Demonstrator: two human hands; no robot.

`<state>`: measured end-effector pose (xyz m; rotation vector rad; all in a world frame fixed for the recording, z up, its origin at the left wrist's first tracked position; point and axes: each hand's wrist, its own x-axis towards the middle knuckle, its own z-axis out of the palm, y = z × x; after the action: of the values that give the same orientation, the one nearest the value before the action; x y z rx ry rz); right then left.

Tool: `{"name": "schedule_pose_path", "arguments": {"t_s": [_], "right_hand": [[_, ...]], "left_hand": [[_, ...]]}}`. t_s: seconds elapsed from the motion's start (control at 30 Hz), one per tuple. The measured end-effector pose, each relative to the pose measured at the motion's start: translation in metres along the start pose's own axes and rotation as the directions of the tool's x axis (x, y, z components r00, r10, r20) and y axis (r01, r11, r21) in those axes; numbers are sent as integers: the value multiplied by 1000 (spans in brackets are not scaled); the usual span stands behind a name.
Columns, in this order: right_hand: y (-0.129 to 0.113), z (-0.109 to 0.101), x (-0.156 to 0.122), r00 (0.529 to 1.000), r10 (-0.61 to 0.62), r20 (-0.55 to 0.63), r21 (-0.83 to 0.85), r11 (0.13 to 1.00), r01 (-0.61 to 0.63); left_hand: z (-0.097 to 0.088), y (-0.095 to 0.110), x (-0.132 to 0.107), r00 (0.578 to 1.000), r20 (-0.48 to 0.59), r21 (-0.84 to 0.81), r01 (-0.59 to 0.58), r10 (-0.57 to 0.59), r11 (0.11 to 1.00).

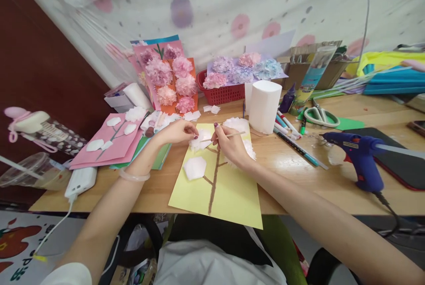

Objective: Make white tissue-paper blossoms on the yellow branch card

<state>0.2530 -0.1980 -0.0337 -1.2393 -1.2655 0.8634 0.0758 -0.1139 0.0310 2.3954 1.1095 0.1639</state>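
In the head view, your left hand [177, 132] pinches a white paper flower [200, 142] between its fingertips. The flower rests on the yellow sheet [232, 192] that lies on the worktop [292, 183]. Just beside it, your right hand [232, 147] is closed around a thin wooden stick [237, 134], and the stick's tip reaches that flower. A white roll [264, 105] stands just beyond your right hand. A blue glue gun [360, 156] lies well off to its right.

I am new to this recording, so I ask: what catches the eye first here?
At the centre, the left hand pinches a white tissue flower on the yellow sheet while the right hand holds a thin stick. A blue glue gun stands at the right.
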Motion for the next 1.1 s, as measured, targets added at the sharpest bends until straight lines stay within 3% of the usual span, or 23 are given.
{"name": "schedule_pose_path", "arguments": {"t_s": [0.17, 0.33, 0.43, 0.53, 0.63, 0.8, 0.93, 1.1], "right_hand": [[-2, -1, -1, 999, 22, 23, -39, 999, -21], [-5, -2, -5, 985, -135, 103, -240, 958, 157], [-16, 1, -1, 983, -131, 127, -341, 925, 167], [-34, 14, 14, 976, -111, 186, -486, 853, 190], [-49, 35, 35, 963, -112, 245, -567, 789, 236], [-56, 49, 56, 961, -55, 271, -535, 821, 198], [-59, 29, 53, 971, 31, 237, -461, 883, 84], [-59, 1, 42, 995, 45, 83, -288, 957, -19]], "left_hand": [[1, -22, -19, 982, -179, -77, -76, 61, 994], [19, -34, -40, 985, -138, -137, -122, 103, 983], [30, -37, -46, 990, -125, -64, -81, 72, 995], [40, -43, -47, 982, -172, 29, -70, 74, 997], [47, -50, -48, 973, -200, 18, -116, 117, 993], [53, -51, -49, 967, -241, 22, -79, 82, 997], [53, -51, -48, 961, -253, -2, -118, 113, 993], [51, -52, -47, 961, -251, -40, -129, 115, 991]]}}
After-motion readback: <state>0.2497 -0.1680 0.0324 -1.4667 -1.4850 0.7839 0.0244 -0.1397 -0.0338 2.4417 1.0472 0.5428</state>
